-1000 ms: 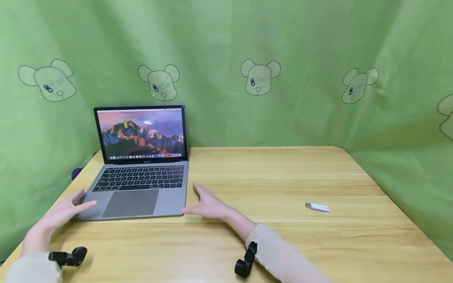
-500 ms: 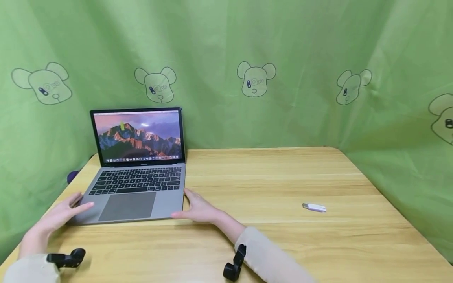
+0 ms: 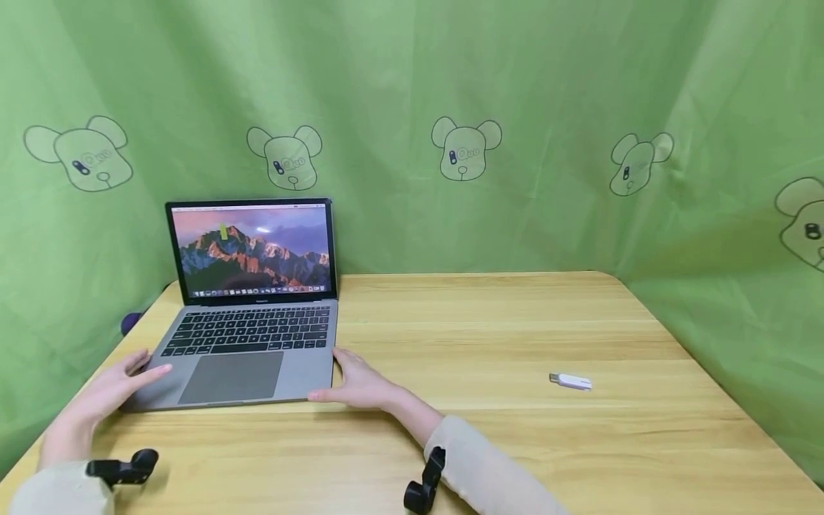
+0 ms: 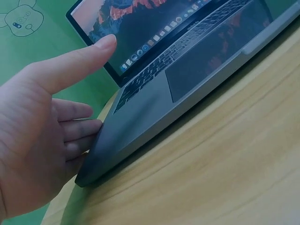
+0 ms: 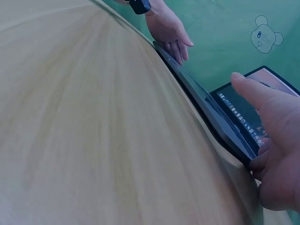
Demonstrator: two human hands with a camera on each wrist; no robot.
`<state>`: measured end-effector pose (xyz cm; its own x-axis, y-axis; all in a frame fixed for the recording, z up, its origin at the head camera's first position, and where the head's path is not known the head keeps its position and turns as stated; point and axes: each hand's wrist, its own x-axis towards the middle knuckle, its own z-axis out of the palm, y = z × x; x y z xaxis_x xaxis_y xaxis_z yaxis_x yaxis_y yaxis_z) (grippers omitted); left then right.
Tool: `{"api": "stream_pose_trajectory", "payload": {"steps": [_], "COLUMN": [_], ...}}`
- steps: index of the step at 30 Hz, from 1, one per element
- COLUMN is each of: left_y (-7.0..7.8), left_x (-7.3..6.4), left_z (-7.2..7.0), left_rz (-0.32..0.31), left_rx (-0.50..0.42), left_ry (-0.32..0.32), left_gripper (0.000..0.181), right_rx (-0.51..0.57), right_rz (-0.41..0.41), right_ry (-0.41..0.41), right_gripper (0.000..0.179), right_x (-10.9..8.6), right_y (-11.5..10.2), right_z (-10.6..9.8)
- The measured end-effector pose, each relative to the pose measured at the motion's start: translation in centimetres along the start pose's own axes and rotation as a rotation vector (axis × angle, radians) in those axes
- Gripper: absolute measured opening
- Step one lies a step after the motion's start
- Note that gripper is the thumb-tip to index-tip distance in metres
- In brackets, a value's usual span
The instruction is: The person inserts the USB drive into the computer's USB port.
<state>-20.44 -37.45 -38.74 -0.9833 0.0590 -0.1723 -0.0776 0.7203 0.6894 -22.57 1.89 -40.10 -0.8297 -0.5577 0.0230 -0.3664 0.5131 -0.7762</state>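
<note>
An open grey laptop [image 3: 247,332] with a mountain wallpaper on its lit screen stands at the left of the table. Against its left edge lies my left hand [image 3: 109,390], its fingertips touching the side and its thumb raised over the corner in the left wrist view. My right hand [image 3: 360,383] touches the right edge near the front corner. In the right wrist view the right thumb [image 5: 251,91] sticks up away from the laptop, while the other fingers are bent at the edge and partly hidden.
A white USB stick [image 3: 571,381] lies on the right part of the wooden table [image 3: 489,336]. Green curtain [image 3: 386,86] with bear-head drawings closes off the back and sides. A small dark purple object [image 3: 131,322] shows by the table's left edge.
My right hand has moved left from beside the laptop until its fingers meet the right edge. The left hand stays at the left edge. The whole view has shifted slightly.
</note>
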Motion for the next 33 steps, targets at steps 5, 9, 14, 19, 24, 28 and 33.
{"api": "stream_pose_trajectory", "payload": {"steps": [5,9,14,19,24,28,33], "left_y": [-0.3,-0.8,-1.0,-0.9,-1.1,-1.2,-1.3], "left_x": [-0.2,-0.4,-0.4,-0.3,-0.4,-0.2,0.1], "left_z": [-0.2,-0.6,-0.6,-0.6,-0.7,-1.0,-1.4], "left_rz": [-0.021,-0.024,0.019,0.056,0.081,0.097,0.122], "left_rx": [0.005,-0.017,-0.072,-0.070,-0.067,-0.061,-0.070], "left_ry": [0.003,-0.005,-0.022,-0.031,-0.043,-0.045,-0.052], "left_gripper": [0.090,0.089,0.086,0.085,0.084,0.083,0.082], "right_rx": [-0.007,-0.008,0.034,0.080,0.094,0.086,0.078], "right_rz": [0.017,0.047,0.044,0.036,0.079,0.063,0.075], "right_ry": [-0.019,-0.034,-0.025,-0.017,-0.021,-0.011,0.002], "right_gripper": [0.095,0.098,0.096,0.093,0.092,0.092,0.092], "right_x": [0.1,0.2,0.3,0.1,0.0,0.3,0.3], "right_y": [-0.4,-0.7,-0.6,-0.4,-0.2,0.1,0.2], "right_z": [0.2,0.6,0.6,0.3,0.4,0.5,0.4]}}
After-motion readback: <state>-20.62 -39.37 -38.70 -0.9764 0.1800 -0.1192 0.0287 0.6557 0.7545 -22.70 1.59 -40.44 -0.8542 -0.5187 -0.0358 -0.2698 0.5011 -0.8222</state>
